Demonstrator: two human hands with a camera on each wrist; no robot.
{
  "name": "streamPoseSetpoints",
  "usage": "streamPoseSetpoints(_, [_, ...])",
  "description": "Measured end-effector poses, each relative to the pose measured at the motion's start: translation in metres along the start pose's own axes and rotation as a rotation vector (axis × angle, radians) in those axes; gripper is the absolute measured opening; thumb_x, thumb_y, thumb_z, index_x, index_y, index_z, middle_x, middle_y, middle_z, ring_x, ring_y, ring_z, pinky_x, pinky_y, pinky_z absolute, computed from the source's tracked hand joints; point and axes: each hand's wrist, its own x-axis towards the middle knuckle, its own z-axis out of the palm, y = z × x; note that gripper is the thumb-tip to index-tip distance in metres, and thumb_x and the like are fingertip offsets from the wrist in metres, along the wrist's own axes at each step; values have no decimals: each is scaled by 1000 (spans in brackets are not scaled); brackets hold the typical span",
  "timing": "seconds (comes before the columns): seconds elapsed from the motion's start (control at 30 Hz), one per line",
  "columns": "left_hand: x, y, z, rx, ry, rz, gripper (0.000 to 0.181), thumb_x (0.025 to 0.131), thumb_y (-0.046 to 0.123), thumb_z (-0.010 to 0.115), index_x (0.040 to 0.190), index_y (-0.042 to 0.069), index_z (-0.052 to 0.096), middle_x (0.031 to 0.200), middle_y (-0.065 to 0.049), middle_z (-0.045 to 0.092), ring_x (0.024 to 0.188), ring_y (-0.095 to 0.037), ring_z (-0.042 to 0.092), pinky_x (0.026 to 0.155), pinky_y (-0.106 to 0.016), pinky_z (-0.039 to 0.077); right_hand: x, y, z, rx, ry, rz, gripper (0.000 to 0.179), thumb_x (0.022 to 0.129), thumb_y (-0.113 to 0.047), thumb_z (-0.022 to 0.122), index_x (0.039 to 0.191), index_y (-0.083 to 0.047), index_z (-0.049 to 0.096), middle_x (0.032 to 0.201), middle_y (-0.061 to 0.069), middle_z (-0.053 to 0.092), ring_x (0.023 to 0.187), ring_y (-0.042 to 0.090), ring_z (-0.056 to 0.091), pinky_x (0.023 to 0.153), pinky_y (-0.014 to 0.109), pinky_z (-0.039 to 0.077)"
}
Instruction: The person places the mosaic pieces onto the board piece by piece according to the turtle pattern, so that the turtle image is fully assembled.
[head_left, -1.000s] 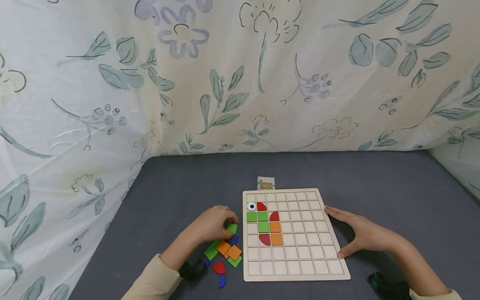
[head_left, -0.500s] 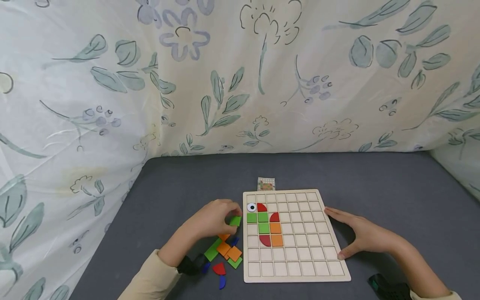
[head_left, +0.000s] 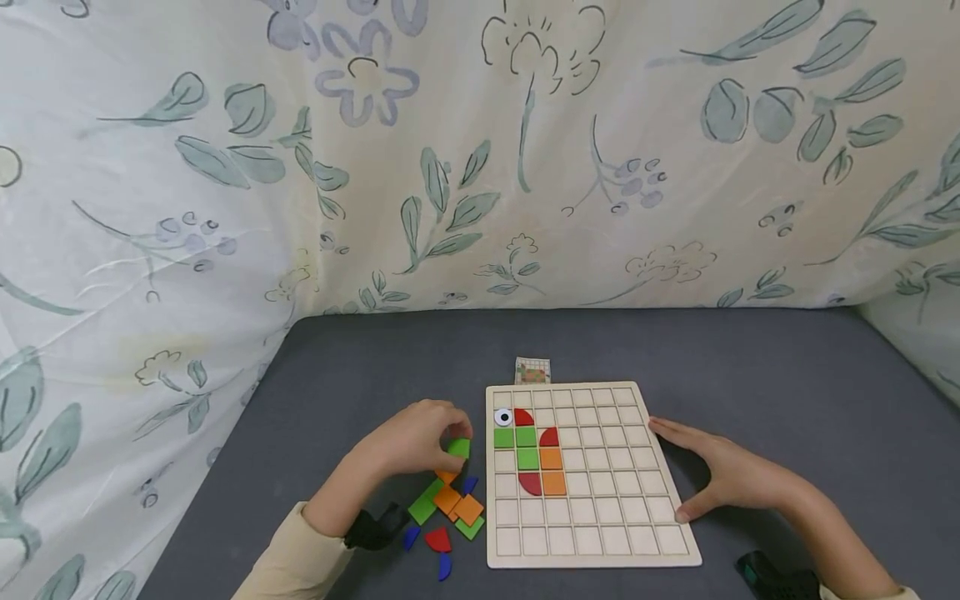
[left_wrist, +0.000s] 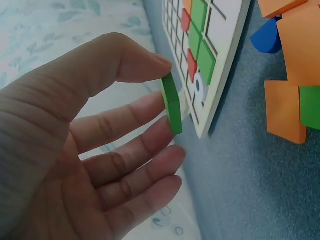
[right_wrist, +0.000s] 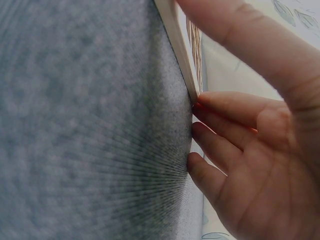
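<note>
My left hand (head_left: 420, 435) pinches a green square tile (left_wrist: 172, 107) between thumb and fingertips, beside the board's left edge. The tile is tilted, and the left wrist view shows it nearly edge-on. The pale gridded board (head_left: 600, 508) lies flat. On it sit a round eye piece (head_left: 503, 417), several green squares (head_left: 527, 458), orange squares (head_left: 553, 482) and red quarter-round pieces (head_left: 529, 483). My right hand (head_left: 723, 467) touches the board's right edge with thumb and fingertips spread apart, fingers fairly straight in the right wrist view.
Below the left hand is a loose pile of orange tiles (head_left: 468, 507), green tiles (head_left: 423, 503) and blue pieces (head_left: 445, 567), with a red quarter-round (head_left: 438, 540) among them. A small picture card (head_left: 532, 371) lies behind the board. Patterned cloth (head_left: 450, 167) hangs beyond the grey table (head_left: 750, 358).
The left hand has picked the green tile out of the pile, moved it toward the board, then drawn slightly back left. The right hand has kept its place on the board's edge.
</note>
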Motion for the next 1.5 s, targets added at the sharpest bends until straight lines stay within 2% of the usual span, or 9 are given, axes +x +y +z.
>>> streamPoseSetpoints(0.43, [13, 14, 5, 22, 31, 59, 21, 75, 25, 73, 93, 16, 66, 81, 6, 54, 70, -10, 46, 62, -24, 41, 0, 1, 1, 6, -5, -28, 113, 59, -44, 82, 144, 2, 23, 145, 31, 21, 128, 55, 19, 88, 68, 28])
streamPoseSetpoints(0.67, [27, 25, 6, 42, 21, 84, 24, 75, 26, 74, 95, 16, 67, 84, 5, 57, 72, -9, 48, 61, -22, 42, 0, 1, 1, 11, -1, -14, 113, 58, -44, 82, 144, 1, 24, 145, 30, 21, 129, 55, 19, 89, 67, 28])
streamPoseSetpoints(0.87, [41, 36, 7, 42, 12, 130, 26, 76, 27, 73, 98, 15, 67, 87, 4, 58, 74, -9, 49, 61, -21, 41, 1, 0, -2, 17, -11, -21, 111, 60, -39, 83, 144, 0, 24, 145, 31, 21, 128, 56, 18, 87, 68, 28])
streamPoseSetpoints(1.0, [50, 43, 8, 49, 12, 131, 25, 75, 28, 72, 97, 17, 66, 84, 7, 54, 73, -9, 47, 61, -21, 40, 1, -1, -3, 26, -18, -22, 111, 60, -39, 83, 145, 0, 23, 145, 31, 20, 128, 56, 18, 88, 68, 28])
streamPoseSetpoints(1.23, [61, 52, 16, 39, 41, 136, 23, 77, 29, 70, 97, 18, 66, 78, 5, 52, 67, -7, 44, 54, -19, 35, 1, -2, -3, 15, -13, -36, 111, 60, -40, 83, 145, 1, 23, 146, 31, 20, 129, 55, 18, 89, 67, 29])
streamPoseSetpoints(1.5, [70, 57, 23, 35, 56, 155, 22, 78, 27, 70, 97, 18, 67, 83, 6, 54, 71, -5, 49, 57, -18, 39, -1, -1, -1, 6, -6, -21, 113, 59, -42, 82, 145, 0, 23, 146, 30, 21, 129, 54, 18, 89, 66, 29])
